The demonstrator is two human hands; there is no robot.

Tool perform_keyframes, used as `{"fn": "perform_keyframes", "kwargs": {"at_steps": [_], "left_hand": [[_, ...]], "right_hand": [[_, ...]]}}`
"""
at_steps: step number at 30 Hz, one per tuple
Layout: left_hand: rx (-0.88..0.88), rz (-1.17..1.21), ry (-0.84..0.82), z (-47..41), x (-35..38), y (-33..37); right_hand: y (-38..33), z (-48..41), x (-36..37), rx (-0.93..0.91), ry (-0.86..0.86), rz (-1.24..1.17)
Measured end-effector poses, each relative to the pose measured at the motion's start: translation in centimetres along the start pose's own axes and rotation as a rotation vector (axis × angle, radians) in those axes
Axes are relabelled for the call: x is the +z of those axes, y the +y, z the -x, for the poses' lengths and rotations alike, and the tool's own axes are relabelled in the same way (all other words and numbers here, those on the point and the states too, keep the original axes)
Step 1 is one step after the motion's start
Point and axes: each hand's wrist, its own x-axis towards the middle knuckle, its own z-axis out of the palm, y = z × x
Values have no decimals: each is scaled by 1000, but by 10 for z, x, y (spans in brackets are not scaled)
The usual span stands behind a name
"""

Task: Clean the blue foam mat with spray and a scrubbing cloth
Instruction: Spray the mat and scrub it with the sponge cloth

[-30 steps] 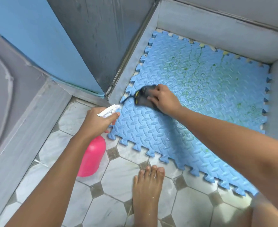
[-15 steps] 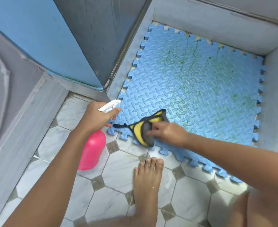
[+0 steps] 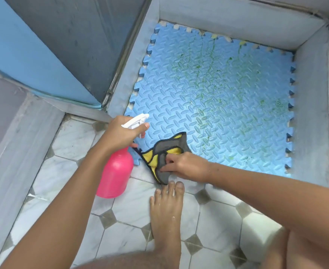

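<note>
1. A bare foot [image 3: 166,210] stands on the tile floor [image 3: 132,206], at 6 o'clock.
2. The right hand [image 3: 186,166] grips the cloth [image 3: 163,152] on the mat's near edge.
3. The left hand [image 3: 121,133] grips the pink bottle [image 3: 115,173], at 9 o'clock from the cloth.
4. The blue mat [image 3: 218,98] has green stains at 12 o'clock.

The scene is brightly and evenly lit by soft, cool daylight with no visible source — shadows are faint, only a weak dark patch under the right hand [image 3: 186,166] and the cloth [image 3: 164,154]. The pale floor tiles [image 3: 74,140] carry a mild sheen, and the blue foam mat [image 3: 218,98] looks slightly washed out near its right side. Wide-angle distortion bends the wall edges at the frame borders — the centre is fairly sharp, though fine detail is softened by compression.
</note>
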Motion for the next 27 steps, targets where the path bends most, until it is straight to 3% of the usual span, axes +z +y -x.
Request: {"fn": "perform_keyframes", "kwargs": {"at_steps": [3, 7, 11, 13, 16, 19, 23, 27], "left_hand": [[51, -77, -99, -7, 26, 21], [91, -227, -249, -16, 69, 45], [208, -426, -325, -16, 111, 54], [221, -444, -333, -16, 127, 62], [238, -449, -272, -18, 146, 81], [280, -462, -260, -26, 160, 97], [273, -431, -346, -38, 165, 103], [218, -376, -269, -44, 160, 102]], "right_hand": [[35, 26, -43, 232, 33, -188], [86, 77, -122, 635, 394, -526], [120, 147, -158, 853, 789, -748], [132, 177, -156, 974, 1020, -785], [137, 206, -145, 1169, 1254, -620], [141, 218, -137, 1261, 1301, -489], [147, 218, -137, 1366, 1280, -579], [152, 214, -129, 1392, 1247, -573]]}}
